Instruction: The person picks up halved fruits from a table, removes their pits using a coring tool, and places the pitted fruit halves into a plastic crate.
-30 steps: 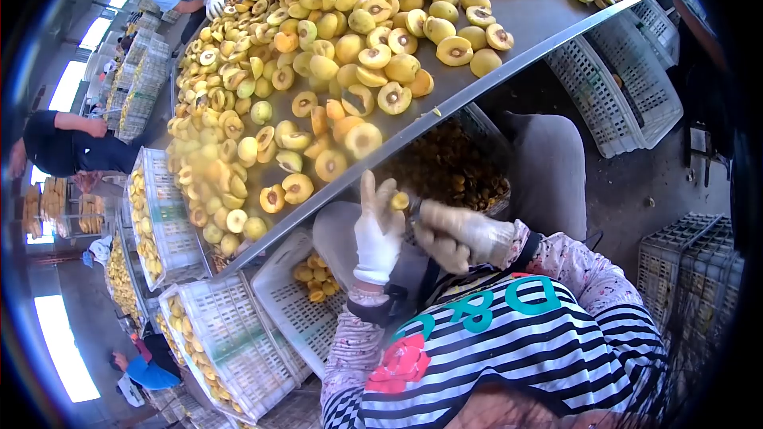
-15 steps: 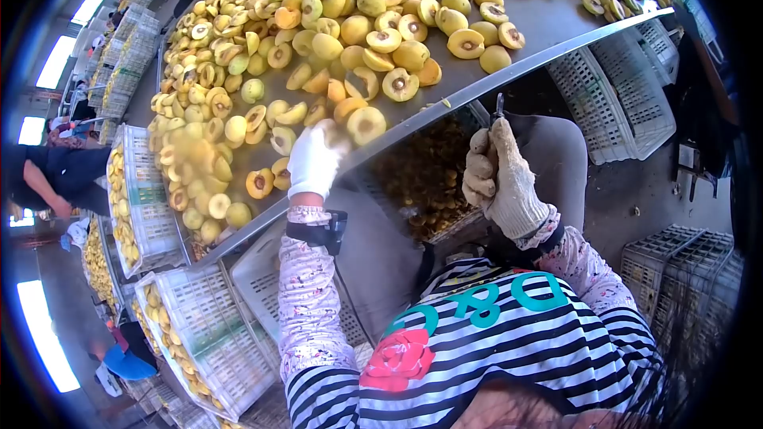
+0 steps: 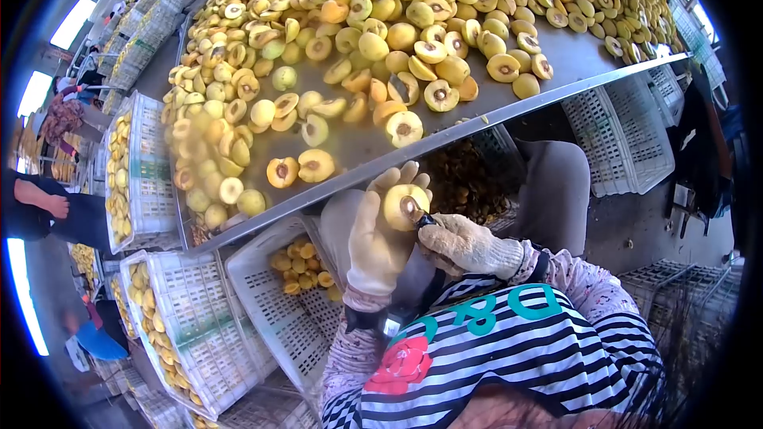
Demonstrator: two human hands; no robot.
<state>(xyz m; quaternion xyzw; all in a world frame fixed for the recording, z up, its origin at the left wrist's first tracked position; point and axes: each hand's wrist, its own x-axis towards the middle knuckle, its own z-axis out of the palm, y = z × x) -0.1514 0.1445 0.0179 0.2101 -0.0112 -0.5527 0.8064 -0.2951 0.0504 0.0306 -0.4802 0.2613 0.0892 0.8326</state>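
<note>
My left hand [image 3: 380, 242], in a whitish work glove, cups a yellow peach half [image 3: 404, 208] with its cut face and brown pit turned toward me. Gloved too, my right hand [image 3: 465, 245] closes around a small pitting tool with a dark handle [image 3: 427, 221]. The tool's tip is at the pit; how deep it sits is hidden. Both hands are just off the near edge of the metal table [image 3: 362, 160], above my lap. Many more halved peaches [image 3: 373, 46] lie heaped on the table, several with pits showing.
Beside my left arm stands a white plastic crate [image 3: 262, 282] with some peach halves. Fuller crates [image 3: 199, 334] stand farther left. Below the table edge is a container of dark bits [image 3: 465, 179]. More crates [image 3: 620, 135] are at right. Another person's hand [image 3: 44, 197] shows at far left.
My left hand has come back from the table to my lap with a peach half. My right hand has moved left and brought the tool to its pit.
</note>
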